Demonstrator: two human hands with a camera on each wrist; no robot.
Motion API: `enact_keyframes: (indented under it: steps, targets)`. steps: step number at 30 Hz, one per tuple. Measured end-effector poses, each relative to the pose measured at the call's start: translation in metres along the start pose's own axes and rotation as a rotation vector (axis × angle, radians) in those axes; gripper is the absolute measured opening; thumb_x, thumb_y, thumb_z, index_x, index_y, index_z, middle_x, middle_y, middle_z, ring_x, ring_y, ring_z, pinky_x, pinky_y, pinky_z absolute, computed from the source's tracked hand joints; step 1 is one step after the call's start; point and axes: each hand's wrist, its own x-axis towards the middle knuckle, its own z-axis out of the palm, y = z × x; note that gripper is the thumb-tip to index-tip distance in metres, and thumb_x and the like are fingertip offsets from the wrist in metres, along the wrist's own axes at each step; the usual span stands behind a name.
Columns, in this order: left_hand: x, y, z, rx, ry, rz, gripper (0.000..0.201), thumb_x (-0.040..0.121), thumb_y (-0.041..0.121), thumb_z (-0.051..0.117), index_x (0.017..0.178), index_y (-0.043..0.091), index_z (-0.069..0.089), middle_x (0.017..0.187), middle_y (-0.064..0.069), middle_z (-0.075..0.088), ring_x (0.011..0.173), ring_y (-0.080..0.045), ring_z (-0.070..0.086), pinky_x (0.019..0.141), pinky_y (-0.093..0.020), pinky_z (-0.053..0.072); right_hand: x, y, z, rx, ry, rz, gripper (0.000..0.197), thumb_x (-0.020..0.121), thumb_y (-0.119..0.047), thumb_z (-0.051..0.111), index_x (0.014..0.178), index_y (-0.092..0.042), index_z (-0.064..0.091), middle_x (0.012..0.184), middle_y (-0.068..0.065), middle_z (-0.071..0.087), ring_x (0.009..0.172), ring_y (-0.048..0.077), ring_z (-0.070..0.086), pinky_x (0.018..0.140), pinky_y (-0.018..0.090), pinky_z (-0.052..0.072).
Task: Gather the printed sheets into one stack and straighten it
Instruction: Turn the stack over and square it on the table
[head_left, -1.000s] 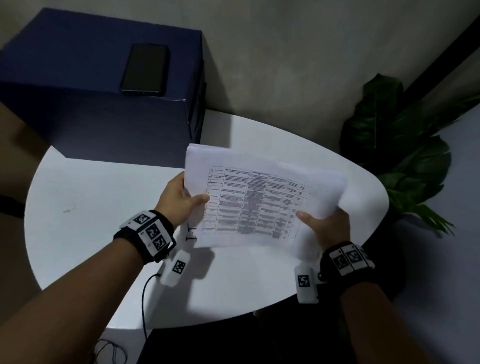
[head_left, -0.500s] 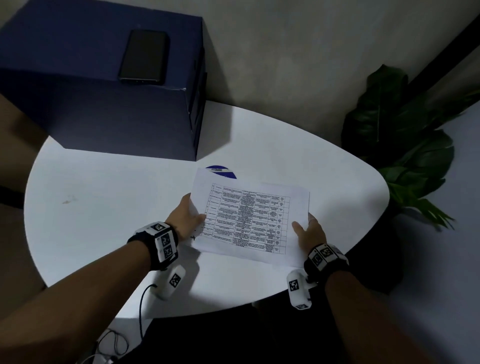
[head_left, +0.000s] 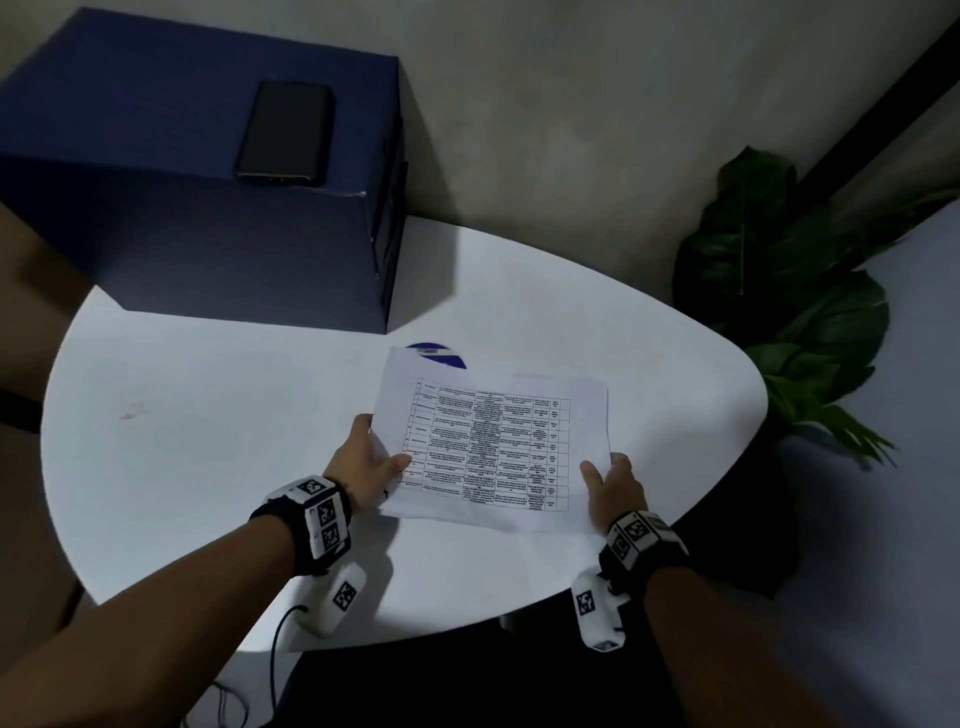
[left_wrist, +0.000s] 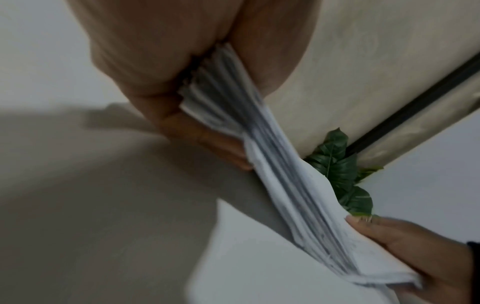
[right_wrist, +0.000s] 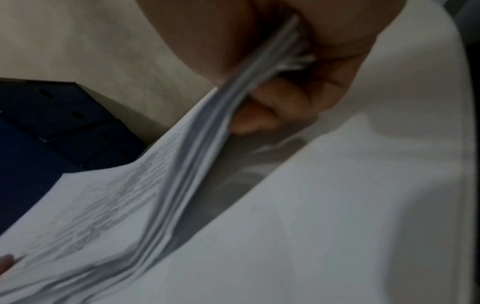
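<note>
1. head view: both forearms reach forward over the white table (head_left: 208, 467). the left hand (head_left: 366, 465) pinches the left edge of the stack of printed sheets (head_left: 493, 447), thumb on top; the right hand (head_left: 613, 488) pinches the near right corner likewise. the stack hangs just above the table, in front of the dark blue box (head_left: 208, 208) with a phone (head_left: 285, 132) on it. the top sheet bears a printed table, too small to read.
2. left wrist view: fingers (left_wrist: 207, 142) curl under the stack (left_wrist: 272, 164), thumb above; sheet edges fan unevenly.
3. right wrist view: fingers (right_wrist: 272, 109) curl beneath the stack (right_wrist: 182, 164); the print is blurred.
</note>
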Motion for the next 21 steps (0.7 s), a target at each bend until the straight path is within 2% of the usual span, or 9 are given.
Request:
enact_keyframes:
  steps: [3,5,7,9,12,15,16,19,21]
  targets:
    - [0.0,0.012,0.001,-0.046,0.027,0.066,0.056,0.085,0.029,0.073,0.128,0.022,0.038,0.101,-0.006,0.069,0.086,-0.028,0.068,0.075,-0.042,0.056,0.001,-0.009,-0.017,0.041,0.035,-0.058,0.056,0.098,-0.033,0.05,0.142,-0.002,0.034,0.14,0.021,0.05,0.129,0.035,0.048,0.102,0.036,0.038]
    - [0.005,0.026,0.003,-0.132,0.035,0.093,0.051,0.086,0.02,0.074,0.124,0.021,0.041,0.105,-0.009,0.07,0.087,-0.026,0.068,0.08,-0.049,0.058,0.005,-0.019,-0.033,0.084,0.077,-0.109,0.051,0.098,-0.029,0.052,0.138,-0.001,0.038,0.135,0.02,0.054,0.125,0.034,0.051,0.096,0.031,0.038]
    - [0.016,0.046,0.007,-0.216,0.037,0.131,0.048,0.088,0.006,0.071,0.125,0.015,0.042,0.113,-0.012,0.068,0.086,-0.02,0.066,0.078,-0.042,0.057,0.016,-0.03,-0.051,0.115,0.116,-0.156,0.044,0.097,-0.025,0.053,0.132,-0.001,0.043,0.127,0.019,0.06,0.118,0.033,0.056,0.087,0.026,0.037]
    - [0.031,0.071,0.009,-0.226,0.066,0.185,0.047,0.087,0.004,0.071,0.123,0.015,0.042,0.115,-0.008,0.065,0.089,-0.016,0.065,0.078,-0.033,0.055,0.036,-0.043,-0.067,0.131,0.145,-0.182,0.041,0.097,-0.025,0.054,0.129,-0.002,0.046,0.123,0.017,0.062,0.114,0.033,0.059,0.087,0.026,0.039]
    - [0.062,0.102,0.013,-0.223,0.106,0.189,0.049,0.085,0.012,0.075,0.125,0.013,0.045,0.11,-0.008,0.069,0.088,-0.024,0.066,0.078,-0.043,0.056,0.072,-0.062,-0.086,0.154,0.145,-0.184,0.04,0.098,-0.027,0.053,0.131,-0.005,0.044,0.125,0.015,0.062,0.115,0.033,0.059,0.091,0.031,0.043]
    - [0.091,0.122,0.026,-0.185,0.132,0.161,0.051,0.086,0.014,0.074,0.127,0.007,0.045,0.104,-0.008,0.07,0.076,-0.018,0.065,0.063,-0.032,0.052,0.109,-0.077,-0.096,0.142,0.12,-0.166,0.044,0.099,-0.03,0.05,0.135,-0.007,0.041,0.129,0.016,0.059,0.117,0.033,0.058,0.089,0.03,0.043]
    - [0.099,0.126,0.03,-0.179,0.138,0.14,0.052,0.087,0.017,0.074,0.128,0.008,0.044,0.102,-0.006,0.068,0.076,-0.017,0.064,0.063,-0.03,0.051,0.122,-0.08,-0.096,0.123,0.111,-0.158,0.044,0.099,-0.031,0.049,0.136,-0.008,0.04,0.13,0.016,0.058,0.117,0.033,0.057,0.089,0.03,0.043]
    - [0.125,0.121,0.041,-0.092,0.148,0.07,0.069,0.082,0.04,0.076,0.133,0.01,0.042,0.114,-0.002,0.063,0.1,-0.024,0.062,0.09,-0.039,0.052,0.155,-0.079,-0.091,0.042,0.07,-0.149,0.041,0.102,-0.027,0.04,0.139,-0.011,0.041,0.139,0.015,0.052,0.123,0.034,0.052,0.099,0.033,0.042]
    - [0.159,0.096,0.046,-0.006,0.12,0.069,0.07,0.076,0.063,0.066,0.127,0.016,0.051,0.117,0.002,0.068,0.106,-0.022,0.065,0.096,-0.046,0.053,0.169,-0.075,-0.087,-0.019,0.043,-0.147,0.041,0.103,-0.017,0.036,0.143,-0.012,0.041,0.146,0.011,0.046,0.13,0.031,0.046,0.108,0.031,0.034]
